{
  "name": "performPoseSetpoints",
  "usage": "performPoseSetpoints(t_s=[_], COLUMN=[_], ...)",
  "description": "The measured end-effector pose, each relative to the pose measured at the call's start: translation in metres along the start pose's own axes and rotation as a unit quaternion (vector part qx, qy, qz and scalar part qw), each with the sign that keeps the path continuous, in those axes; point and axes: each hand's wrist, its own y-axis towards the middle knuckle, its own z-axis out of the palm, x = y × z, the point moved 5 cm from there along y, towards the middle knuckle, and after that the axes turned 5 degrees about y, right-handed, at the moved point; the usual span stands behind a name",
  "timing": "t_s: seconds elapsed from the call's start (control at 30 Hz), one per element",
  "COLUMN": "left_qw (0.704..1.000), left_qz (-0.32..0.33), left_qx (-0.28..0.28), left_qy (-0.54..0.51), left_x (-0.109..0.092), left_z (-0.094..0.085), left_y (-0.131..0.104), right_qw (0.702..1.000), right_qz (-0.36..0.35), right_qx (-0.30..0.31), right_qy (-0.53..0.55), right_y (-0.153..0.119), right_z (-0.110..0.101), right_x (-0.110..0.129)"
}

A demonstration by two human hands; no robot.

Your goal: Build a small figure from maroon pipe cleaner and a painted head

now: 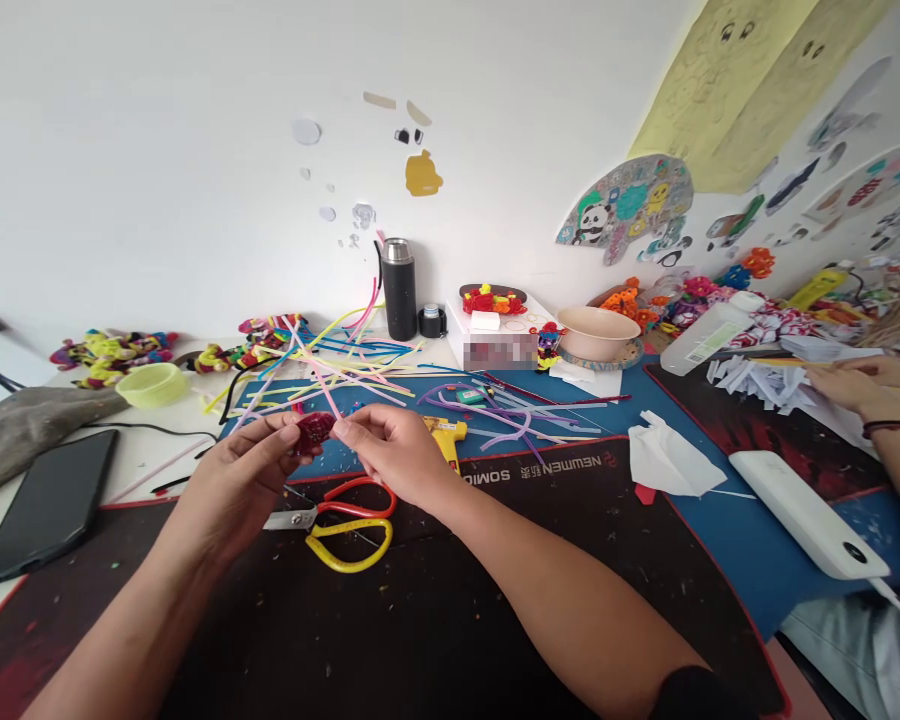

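Note:
My left hand (259, 465) is closed, pinching a small dark red, fuzzy coiled piece (314, 428) between thumb and fingers. My right hand (390, 445) is closed beside it, with a pale pink pipe cleaner (321, 375) running up and away from its fingertips. Just below the hands, scissors (349, 515) with one red and one yellow handle lie on the dark mat (450, 620). Partly behind my right hand is a yellow glue gun (447, 437). Loose pipe cleaners (345, 365) in several colours are spread beyond the hands.
A black phone (49, 505) lies at the left near a pale green bowl (152, 385). A black flask (399, 290) stands by the wall. Right of centre are a beige bowl (597, 332), a white tissue (675, 455) and a white power bank (806, 512). A co-worker's hands (862, 385) are at far right.

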Motion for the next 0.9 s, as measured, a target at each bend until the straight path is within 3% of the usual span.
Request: performPoseSetpoints(t_s=[0.33, 0.6, 0.9], left_qw=[0.996, 0.988, 0.983], left_qz=[-0.087, -0.131, -0.146], left_qx=[0.026, 0.085, 0.115], left_qy=[-0.012, 0.003, 0.009], left_x=[0.008, 0.014, 0.015], left_z=[0.003, 0.01, 0.01], left_y=[-0.001, -0.005, -0.005], right_qw=[0.984, 0.94, 0.925], right_qz=[-0.085, -0.13, -0.131], right_qx=[-0.042, -0.047, -0.026], right_qy=[-0.152, -0.313, -0.356], right_y=[0.001, -0.005, -0.006], right_z=[-0.005, 0.003, 0.005], right_x=[0.003, 0.009, 0.013])
